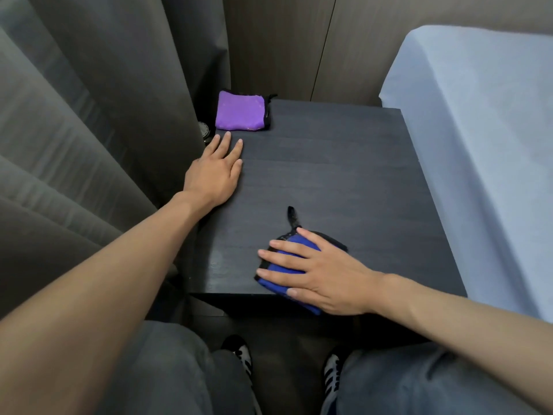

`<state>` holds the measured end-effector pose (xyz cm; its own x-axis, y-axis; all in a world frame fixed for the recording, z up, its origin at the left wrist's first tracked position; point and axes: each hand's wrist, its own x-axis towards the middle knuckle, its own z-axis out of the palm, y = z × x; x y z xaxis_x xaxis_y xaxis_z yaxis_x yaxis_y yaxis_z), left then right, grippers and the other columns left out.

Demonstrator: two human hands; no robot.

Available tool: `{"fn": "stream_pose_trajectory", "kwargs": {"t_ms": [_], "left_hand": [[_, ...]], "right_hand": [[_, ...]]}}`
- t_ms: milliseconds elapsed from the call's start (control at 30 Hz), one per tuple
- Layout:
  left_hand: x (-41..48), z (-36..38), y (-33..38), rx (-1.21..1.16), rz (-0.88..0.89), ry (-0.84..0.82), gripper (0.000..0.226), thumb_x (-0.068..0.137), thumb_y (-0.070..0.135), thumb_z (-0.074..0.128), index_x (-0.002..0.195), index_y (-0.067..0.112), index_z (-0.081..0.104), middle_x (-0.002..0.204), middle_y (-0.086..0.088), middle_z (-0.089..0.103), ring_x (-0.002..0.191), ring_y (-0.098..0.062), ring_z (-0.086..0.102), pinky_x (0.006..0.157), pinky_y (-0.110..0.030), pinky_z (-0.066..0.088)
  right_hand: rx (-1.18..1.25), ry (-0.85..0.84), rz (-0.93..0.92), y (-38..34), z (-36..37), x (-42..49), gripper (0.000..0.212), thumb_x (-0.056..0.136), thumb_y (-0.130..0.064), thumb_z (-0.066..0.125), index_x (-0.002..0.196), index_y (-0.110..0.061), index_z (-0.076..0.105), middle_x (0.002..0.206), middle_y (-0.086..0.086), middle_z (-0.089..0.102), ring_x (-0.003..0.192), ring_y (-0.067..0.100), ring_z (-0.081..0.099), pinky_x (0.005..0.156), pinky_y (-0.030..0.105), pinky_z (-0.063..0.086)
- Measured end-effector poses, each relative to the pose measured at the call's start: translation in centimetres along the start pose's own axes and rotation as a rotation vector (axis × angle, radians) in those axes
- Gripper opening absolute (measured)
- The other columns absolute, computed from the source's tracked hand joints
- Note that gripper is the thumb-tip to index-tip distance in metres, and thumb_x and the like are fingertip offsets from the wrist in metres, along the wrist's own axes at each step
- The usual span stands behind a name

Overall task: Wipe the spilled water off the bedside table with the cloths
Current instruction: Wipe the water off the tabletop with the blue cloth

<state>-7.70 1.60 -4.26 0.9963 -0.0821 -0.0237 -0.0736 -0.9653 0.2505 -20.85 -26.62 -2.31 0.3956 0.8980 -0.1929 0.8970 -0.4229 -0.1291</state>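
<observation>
The right hand point(323, 274) presses the folded blue cloth point(280, 268) flat under spread, straight fingers, likely to drag it over the faint damp sheen just past their tips. The cloth's near corner overhangs the front edge of the bedside table point(344, 175), while dark tabletop lies open ahead. The left hand point(215, 172) rests flat at the left edge, fingers slightly apart, apparently steadying, with the purple cloth point(241, 114) just beyond its fingertips.

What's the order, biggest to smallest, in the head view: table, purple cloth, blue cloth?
1. Bedside table, clearly largest.
2-3. Purple cloth and blue cloth look alike; the blue one is nearer and partly under the right hand, so no ranking.
</observation>
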Motion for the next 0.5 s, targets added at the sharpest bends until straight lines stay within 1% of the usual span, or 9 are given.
{"fn": "stream_pose_trajectory", "kwargs": {"t_ms": [133,200,367,433,500], "left_hand": [[0.3,0.0,-0.2,-0.026,-0.009,-0.027,0.053,0.107,0.044,0.024,0.159,0.033,0.016,0.169,0.004,0.004,0.155,-0.016,0.0,0.121,-0.046,0.024],[0.4,0.0,-0.3,-0.028,-0.012,-0.039,0.053,0.107,0.044,0.024,0.159,0.033,0.016,0.169,0.005,0.004,0.154,-0.016,0.0,0.121,-0.045,0.023],[0.5,-0.3,-0.3,-0.019,-0.032,-0.069,0.054,0.107,0.046,0.023,0.159,0.036,0.014,0.169,0.007,0.002,0.154,-0.015,-0.001,0.117,-0.051,0.025],[0.6,-0.4,-0.3,-0.016,-0.029,-0.083,0.054,0.107,0.046,0.023,0.159,0.035,0.014,0.169,0.006,0.001,0.154,-0.015,-0.001,0.118,-0.052,0.024],[0.6,-0.5,-0.2,-0.023,-0.031,-0.094,0.054,0.107,0.044,0.024,0.159,0.034,0.014,0.169,0.005,0.001,0.154,-0.015,-0.002,0.121,-0.051,0.023]], "right_hand": [[0.009,-0.042,0.063,2.5,0.0,-4.8,0.053,0.111,-0.04,0.022,0.161,-0.039,0.006,0.17,-0.012,0.0,0.156,0.013,-0.005,0.123,0.051,0.001],[0.008,-0.062,0.108,3.5,0.2,-7.0,0.053,0.111,-0.04,0.022,0.161,-0.039,0.005,0.17,-0.013,-0.002,0.156,0.014,-0.005,0.122,0.051,0.0],[0.022,-0.044,0.234,5.0,1.0,-12.0,0.052,0.11,-0.04,0.019,0.161,-0.037,0.009,0.171,-0.011,0.002,0.157,0.016,0.001,0.12,0.052,0.001],[0.025,-0.038,0.275,5.5,1.2,-13.3,0.052,0.11,-0.04,0.016,0.161,-0.036,0.01,0.171,-0.011,0.003,0.157,0.017,0.002,0.12,0.052,0.001],[0.056,-0.038,0.304,6.0,1.5,-14.3,0.053,0.109,-0.039,0.018,0.161,-0.037,0.01,0.17,-0.012,0.002,0.157,0.017,0.002,0.121,0.051,0.0]]}}
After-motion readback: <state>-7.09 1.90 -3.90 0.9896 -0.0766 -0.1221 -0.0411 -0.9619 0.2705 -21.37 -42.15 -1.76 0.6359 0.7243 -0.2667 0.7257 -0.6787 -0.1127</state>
